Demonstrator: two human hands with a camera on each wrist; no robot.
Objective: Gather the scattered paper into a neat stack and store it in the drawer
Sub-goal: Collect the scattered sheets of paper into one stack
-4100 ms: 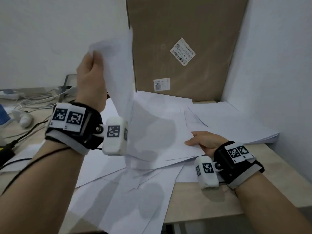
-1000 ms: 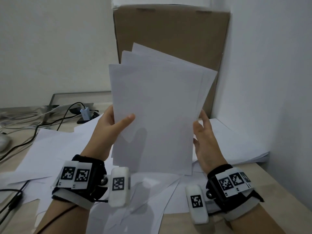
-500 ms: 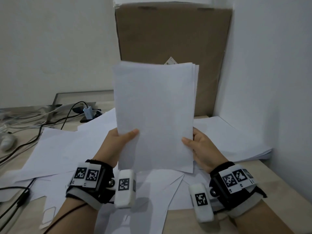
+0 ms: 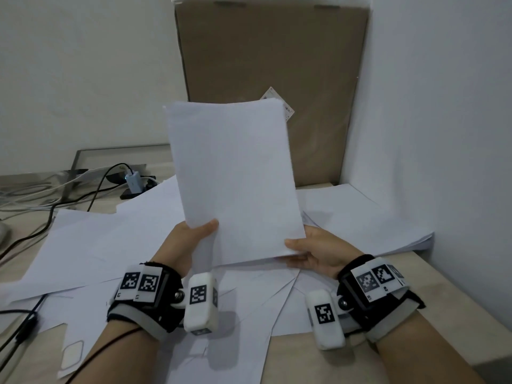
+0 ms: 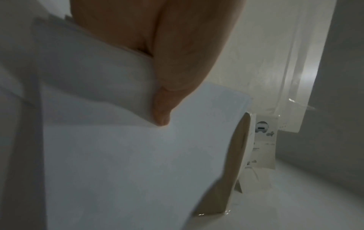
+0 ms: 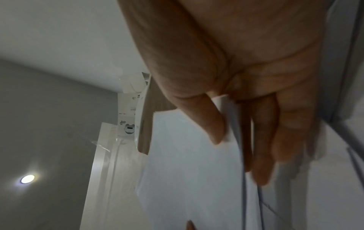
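A squared-up stack of white paper (image 4: 235,173) stands almost upright over the desk, its lower edge near the loose sheets. My left hand (image 4: 188,239) pinches its lower left corner, thumb on the front face. My right hand (image 4: 313,250) grips the lower right corner, thumb in front and fingers behind. The left wrist view shows my thumb on the stack of paper (image 5: 128,163); the right wrist view shows thumb and fingers either side of the stack of paper (image 6: 187,163). Loose white sheets (image 4: 110,239) lie scattered on the desk below. No drawer is in view.
A tall cardboard box (image 4: 271,65) leans in the back corner against the right wall (image 4: 443,134). Another pile of paper (image 4: 374,223) lies at the right by the wall. Cables and a charger (image 4: 133,181) lie at the back left. The desk's front edge (image 4: 471,353) is close.
The fanned sheets have been squared into one even stack. The stack has come lower, and both hands now hold its bottom corners instead of its sides.
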